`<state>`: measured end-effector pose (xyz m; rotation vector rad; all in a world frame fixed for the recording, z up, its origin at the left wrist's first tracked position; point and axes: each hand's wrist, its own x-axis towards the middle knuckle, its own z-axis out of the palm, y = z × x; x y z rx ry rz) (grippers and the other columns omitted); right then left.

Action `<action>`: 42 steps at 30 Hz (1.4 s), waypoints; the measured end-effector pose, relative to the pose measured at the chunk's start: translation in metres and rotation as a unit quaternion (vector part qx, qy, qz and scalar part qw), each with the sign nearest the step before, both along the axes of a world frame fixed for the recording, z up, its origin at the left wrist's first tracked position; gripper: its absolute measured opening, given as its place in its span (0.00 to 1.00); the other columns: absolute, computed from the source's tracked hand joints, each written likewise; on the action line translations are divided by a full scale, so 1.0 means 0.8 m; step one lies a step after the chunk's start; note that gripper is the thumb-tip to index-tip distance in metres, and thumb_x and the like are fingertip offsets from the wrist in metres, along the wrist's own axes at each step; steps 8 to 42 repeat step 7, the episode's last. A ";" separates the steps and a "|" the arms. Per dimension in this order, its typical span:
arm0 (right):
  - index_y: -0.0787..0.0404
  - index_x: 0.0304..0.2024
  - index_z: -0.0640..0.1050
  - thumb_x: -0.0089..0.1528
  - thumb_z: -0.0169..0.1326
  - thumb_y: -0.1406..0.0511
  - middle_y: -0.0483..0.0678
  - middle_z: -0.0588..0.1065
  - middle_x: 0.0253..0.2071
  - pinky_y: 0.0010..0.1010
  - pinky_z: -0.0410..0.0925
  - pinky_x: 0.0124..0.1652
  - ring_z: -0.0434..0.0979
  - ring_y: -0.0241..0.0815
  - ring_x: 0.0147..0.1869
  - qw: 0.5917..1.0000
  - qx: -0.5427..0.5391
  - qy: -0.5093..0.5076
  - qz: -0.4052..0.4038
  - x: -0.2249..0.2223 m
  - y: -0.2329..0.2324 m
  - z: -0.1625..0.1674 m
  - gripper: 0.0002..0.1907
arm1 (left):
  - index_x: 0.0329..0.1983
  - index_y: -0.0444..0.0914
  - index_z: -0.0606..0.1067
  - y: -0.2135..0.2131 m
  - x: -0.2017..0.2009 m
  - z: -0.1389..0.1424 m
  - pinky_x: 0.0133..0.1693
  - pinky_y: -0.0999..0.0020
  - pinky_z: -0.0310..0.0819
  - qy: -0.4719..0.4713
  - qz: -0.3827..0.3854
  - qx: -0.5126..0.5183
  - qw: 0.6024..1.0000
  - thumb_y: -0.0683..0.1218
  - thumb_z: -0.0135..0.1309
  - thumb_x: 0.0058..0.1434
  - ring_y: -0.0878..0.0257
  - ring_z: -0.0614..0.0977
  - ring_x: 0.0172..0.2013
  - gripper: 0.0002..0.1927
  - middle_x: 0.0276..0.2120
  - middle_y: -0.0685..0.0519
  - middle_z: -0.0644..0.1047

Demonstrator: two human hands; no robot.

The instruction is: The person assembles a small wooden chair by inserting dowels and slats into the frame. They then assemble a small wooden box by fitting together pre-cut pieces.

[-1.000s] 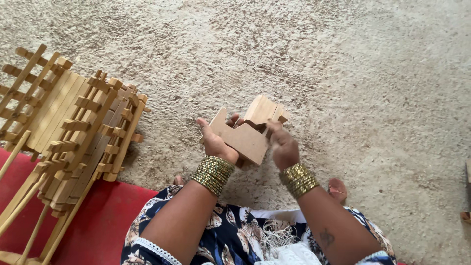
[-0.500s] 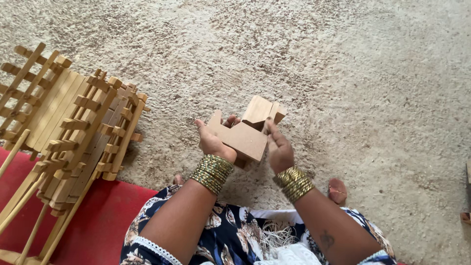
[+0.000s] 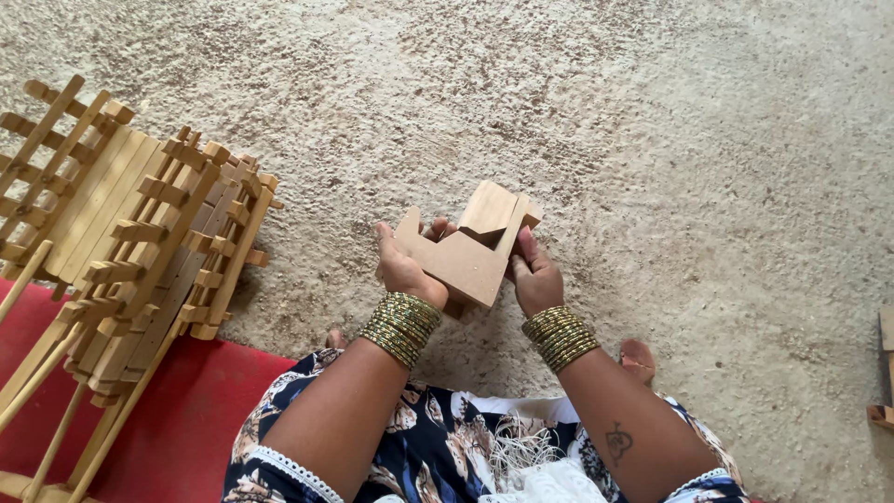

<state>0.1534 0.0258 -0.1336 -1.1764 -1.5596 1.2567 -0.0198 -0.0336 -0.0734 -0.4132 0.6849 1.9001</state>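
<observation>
A small light-brown wooden piece (image 3: 470, 251), made of flat boards joined at angles with a notch in its top edge, is held above the sandy ground. My left hand (image 3: 405, 268) grips its left side, thumb up along the near board. My right hand (image 3: 535, 279) clasps its right side from behind, fingers partly hidden by the wood. Both wrists wear stacks of gold and green bangles. My lap, in a dark floral cloth, is just below.
A stack of slatted wooden frames (image 3: 130, 242) lies at the left, partly on a red mat (image 3: 186, 410). Rough sandy ground (image 3: 670, 140) spreads ahead. Another wooden bit (image 3: 883, 373) shows at the right edge. A bare toe (image 3: 639, 356) pokes out beside my right arm.
Both hands have kept hold of the wooden piece and turned it slightly; it stays at about the same spot.
</observation>
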 end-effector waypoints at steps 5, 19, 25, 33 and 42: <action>0.60 0.55 0.80 0.68 0.56 0.61 0.55 0.84 0.48 0.34 0.77 0.53 0.86 0.47 0.48 0.888 -0.047 -0.448 0.091 0.007 -0.008 0.000 0.16 | 0.53 0.34 0.67 -0.007 0.000 0.046 0.46 0.47 0.78 -0.007 0.006 -0.003 1.000 0.70 0.34 0.68 0.47 0.80 0.37 0.36 0.36 0.39 0.77; 0.56 0.62 0.75 0.62 0.57 0.63 0.56 0.82 0.49 0.39 0.75 0.54 0.84 0.51 0.50 0.908 0.022 -0.396 0.137 0.006 -0.021 -0.004 0.24 | 0.53 0.34 0.68 -0.001 -0.020 0.070 0.46 0.47 0.78 -0.008 0.006 -0.002 1.000 0.70 0.33 0.67 0.47 0.80 0.36 0.36 0.35 0.39 0.77; 0.56 0.62 0.75 0.62 0.57 0.63 0.56 0.82 0.49 0.39 0.75 0.54 0.84 0.51 0.50 0.908 0.022 -0.396 0.137 0.006 -0.021 -0.004 0.24 | 0.53 0.34 0.68 -0.001 -0.020 0.070 0.46 0.47 0.78 -0.008 0.006 -0.002 1.000 0.70 0.33 0.67 0.47 0.80 0.36 0.36 0.35 0.39 0.77; 0.56 0.62 0.75 0.62 0.57 0.63 0.56 0.82 0.49 0.39 0.75 0.54 0.84 0.51 0.50 0.908 0.022 -0.396 0.137 0.006 -0.021 -0.004 0.24 | 0.53 0.34 0.68 -0.001 -0.020 0.070 0.46 0.47 0.78 -0.008 0.006 -0.002 1.000 0.70 0.33 0.67 0.47 0.80 0.36 0.36 0.35 0.39 0.77; 0.56 0.62 0.75 0.62 0.57 0.63 0.56 0.82 0.49 0.39 0.75 0.54 0.84 0.51 0.50 0.908 0.022 -0.396 0.137 0.006 -0.021 -0.004 0.24 | 0.53 0.34 0.68 -0.001 -0.020 0.070 0.46 0.47 0.78 -0.008 0.006 -0.002 1.000 0.70 0.33 0.67 0.47 0.80 0.36 0.36 0.35 0.39 0.77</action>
